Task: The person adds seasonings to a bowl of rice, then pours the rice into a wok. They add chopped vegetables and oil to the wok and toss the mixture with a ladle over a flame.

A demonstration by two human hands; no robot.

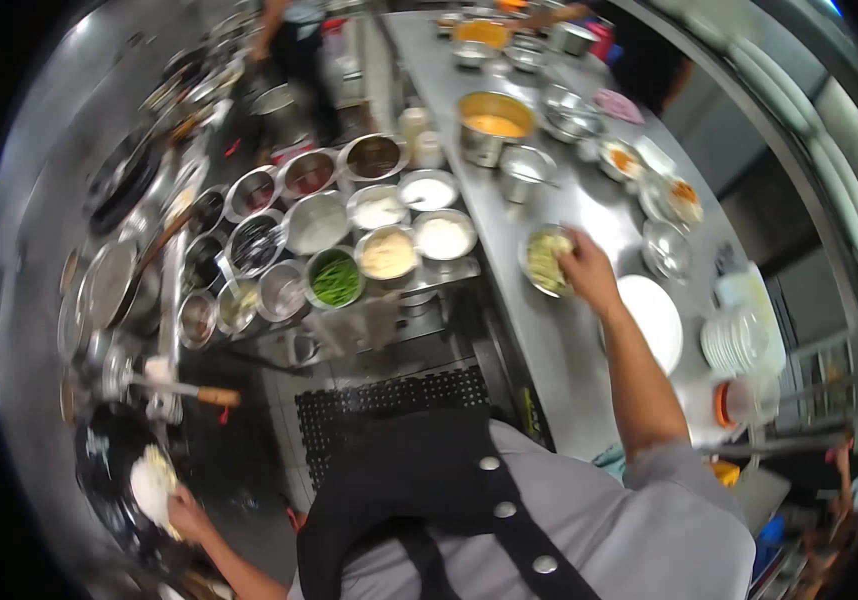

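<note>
On the steel counter at the right, my right hand [579,262] is at the rim of a metal bowl [546,283] of pale yellow-green food, its fingers closed at the bowl's edge. Beside that bowl lies a white plate [651,325], partly under my forearm. At the lower left, my left hand [186,512] holds a white plate [152,490] by its edge, with pale yellow food on it, over a black wok [114,460].
Several metal pots of ingredients, one with chopped greens [336,280], stand in the middle. Stacked white dishes [732,340] and an orange-filled pot [495,122] are on the counter. A ladle handle [217,397] juts out left. Other people stand at the top.
</note>
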